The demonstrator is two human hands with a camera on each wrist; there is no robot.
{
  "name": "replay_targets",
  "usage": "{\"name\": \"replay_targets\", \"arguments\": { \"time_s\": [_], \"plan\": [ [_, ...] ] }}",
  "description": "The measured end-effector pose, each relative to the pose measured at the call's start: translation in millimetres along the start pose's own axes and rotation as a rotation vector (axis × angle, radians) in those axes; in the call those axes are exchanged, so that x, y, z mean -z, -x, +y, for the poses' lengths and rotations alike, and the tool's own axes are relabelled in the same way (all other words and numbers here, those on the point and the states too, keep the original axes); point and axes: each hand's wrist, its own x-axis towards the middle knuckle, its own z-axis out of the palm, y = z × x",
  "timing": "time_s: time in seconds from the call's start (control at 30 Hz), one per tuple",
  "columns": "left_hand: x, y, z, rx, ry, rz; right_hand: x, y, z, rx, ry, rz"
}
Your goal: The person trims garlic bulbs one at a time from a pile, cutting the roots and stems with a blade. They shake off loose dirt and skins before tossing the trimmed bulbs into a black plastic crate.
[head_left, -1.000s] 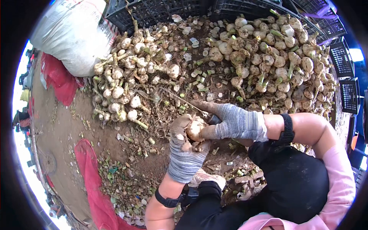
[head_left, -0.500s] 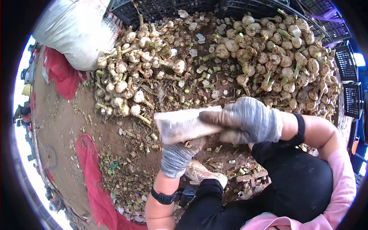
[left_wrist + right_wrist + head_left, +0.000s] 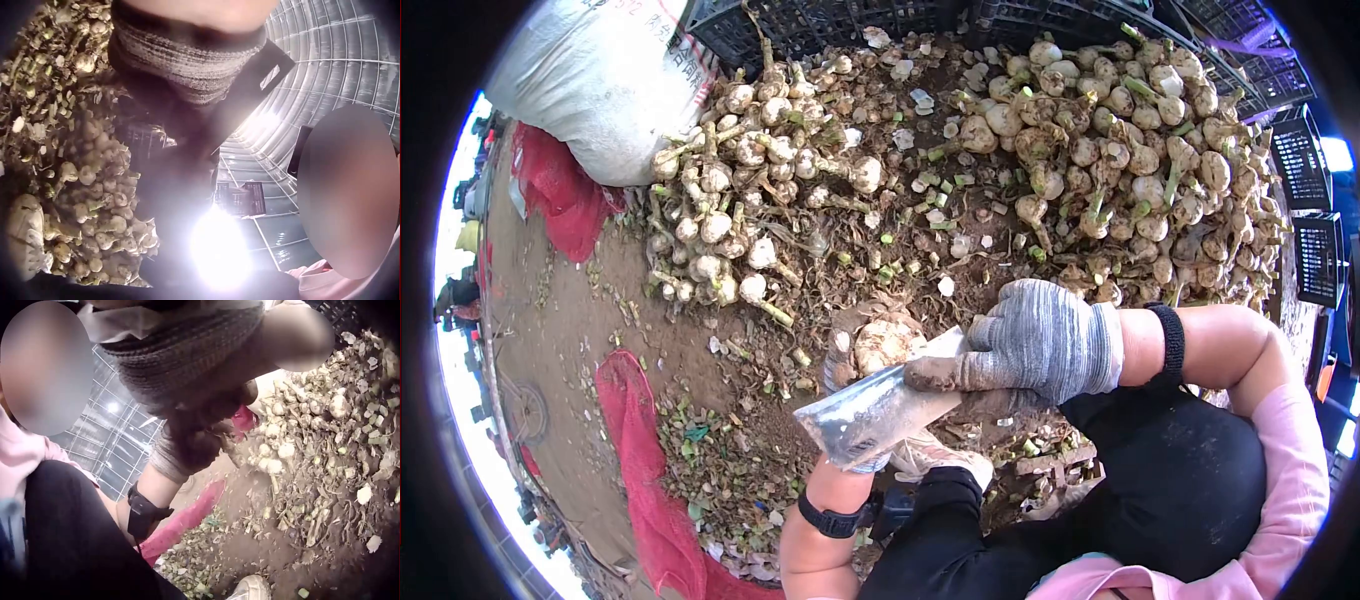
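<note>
My gloved right hand [image 3: 1040,345] grips a broad-bladed cleaver [image 3: 870,410] with the fingers curled. The blade slants down to the left, across the front of my left hand. Pale and rough-skinned, a garlic bulb [image 3: 885,345] sits in my gloved left hand [image 3: 837,365] just above the blade. Most of that palm is hidden by the cleaver. In the left wrist view the left glove [image 3: 187,69] shows mainly its cuff, and the fingers are in shadow. The right glove [image 3: 187,369] fills the upper part of the right wrist view, with the left wrist strap [image 3: 147,515] beyond it.
Heaps of garlic bulbs lie at the left [image 3: 715,215] and right [image 3: 1140,160]. Chopped stems and dry skins [image 3: 720,450] litter the ground. Black crates [image 3: 850,25] line the back, beside a white sack [image 3: 590,90]. Red netting [image 3: 635,430] stretches along the left.
The bulb was first held between both hands. The right hand then swung the cleaver up over the left hand, its blade blurred; now the blade is lower and tilted, with the bulb showing above it.
</note>
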Motion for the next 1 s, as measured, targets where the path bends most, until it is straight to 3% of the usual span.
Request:
{"name": "replay_targets", "arguments": {
  "time_s": [0.07, 0.1, 0.17, 0.23, 0.27, 0.3, 0.33, 0.37, 0.43, 0.5, 0.53, 0.6, 0.63, 0.67, 0.73, 0.8, 0.87, 0.97, 1.0],
  "plan": [
    [-5, -3, 1, -0.001, 0.025, -0.026, -1, 4, 3, -0.010, 0.083, 0.000],
    [-13, -5, -2, -0.121, -0.112, 0.102, 2, 5, 2, -0.044, 0.071, -0.023],
    [-18, -5, 3, -0.182, -0.390, 0.212, -5, 10, 8, -0.046, 0.092, -0.011],
    [-15, -5, 6, -0.161, -0.388, 0.222, -19, 16, 19, 0.001, 0.090, 0.088],
    [-15, -2, 7, -0.141, -0.066, 0.275, -7, 15, 16, -0.162, 0.150, -0.054],
    [-15, 1, 8, -0.151, 0.302, 0.338, -28, 31, 49, -0.457, -0.002, 0.139],
    [-15, 4, 8, -0.183, 0.626, 0.410, -19, 45, 62, -0.561, -0.030, 0.179],
    [-15, 5, 8, -0.109, 0.915, 0.325, -6, 54, 70, -0.664, -0.060, 0.223],
    [-14, 9, 7, -0.025, 1.210, 0.207, -11, 64, 67, -0.651, -0.280, 0.207],
    [-3, -2, -6, -0.248, 0.681, 0.120, 8, 52, 43, -0.580, -0.506, 0.117],
    [2, -3, -9, -0.242, 0.683, 0.119, 0, 50, 44, -0.433, -0.555, 0.165],
    [14, -6, -11, -0.265, 0.649, -0.032, 11, 40, 30, -0.449, -0.712, 0.051],
    [18, -9, -11, -0.332, 0.345, -0.158, 11, 36, 27, -0.411, -0.760, 0.025],
    [15, -9, -16, -0.335, 0.346, -0.158, 21, 30, 18, -0.458, -0.799, -0.048],
    [2, -8, -29, -0.548, 0.006, -0.049, 22, 19, 11, -0.419, -0.818, -0.068],
    [12, -7, -14, -0.559, -0.031, -0.060, 12, 22, 21, -0.365, -0.778, -0.048],
    [24, -5, -9, -0.572, 0.029, 0.086, 0, 41, 48, -0.824, -0.805, -0.298],
    [13, 15, -48, -0.059, 0.873, 0.468, -21, 81, 62, -0.968, -0.651, -0.303],
    [9, 9, -63, 0.179, 1.046, 0.554, -29, 86, 57, -1.001, -0.852, -0.211]
  ]
}}
